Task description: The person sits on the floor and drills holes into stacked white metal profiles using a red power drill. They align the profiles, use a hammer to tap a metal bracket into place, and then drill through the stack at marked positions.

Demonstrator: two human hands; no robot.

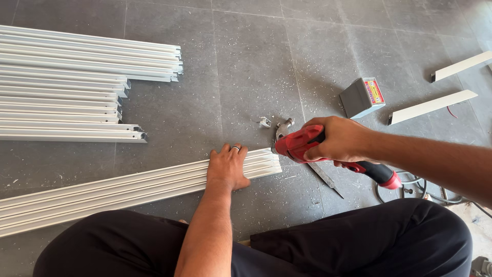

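Two bare hands work over white metal rails [138, 192] on the grey floor [246, 66]. Left hand [228, 168] lies flat, fingers [230, 152] spread, pressing the rails' end down. Right hand [338, 139], fingers clenched, grips a red angle grinder [307, 145] just beyond that end. A small grey box [361, 96] sits farther off.

Two hands show: the left hand [227, 166] and the right hand [341, 139]. There is one red grinder [307, 143], one grey box [362, 96] beyond it, and one small metal clip [264, 122] left of it. Two loose white strips [433, 106] lie right of the box. There are two groups of white rails: one bundle [128, 190] and one stack [66, 82], too many to count surely.
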